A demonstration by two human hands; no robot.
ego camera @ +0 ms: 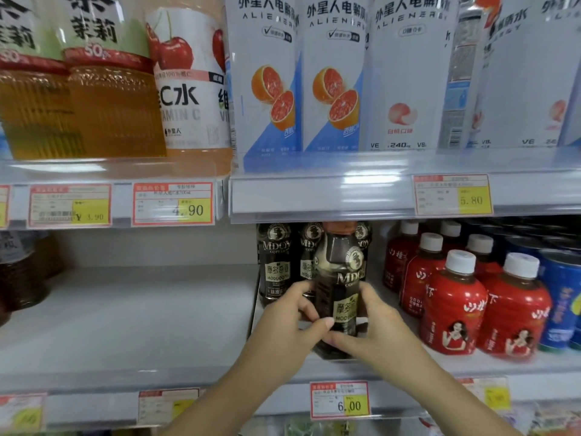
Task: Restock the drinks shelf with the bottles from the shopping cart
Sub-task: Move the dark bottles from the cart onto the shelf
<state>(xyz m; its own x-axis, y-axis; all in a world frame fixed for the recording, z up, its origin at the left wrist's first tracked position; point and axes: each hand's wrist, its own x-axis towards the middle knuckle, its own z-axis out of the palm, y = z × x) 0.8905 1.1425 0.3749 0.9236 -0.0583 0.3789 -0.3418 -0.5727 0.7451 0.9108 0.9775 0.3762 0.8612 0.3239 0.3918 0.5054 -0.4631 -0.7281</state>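
Placing step under way: holding a MDOY coffee bottle (341,278) at the front of the lower shelf (125,325), just ahead of two matching bottles (276,262). Clamped round its lower half with left grip (292,322) and right grip (377,322). Next, probably: slide back, label forward, release without nudging the red bottles (452,303).

The shelf (125,316) carries dark coffee bottles (276,269), red bottles (452,309) (white caps) and blue cans (562,303).

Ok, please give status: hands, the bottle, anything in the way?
Left hand and right hand both grip coffee bottle. Bottle upright at shelf front, before matching bottles. Red bottles close on right, path clear.
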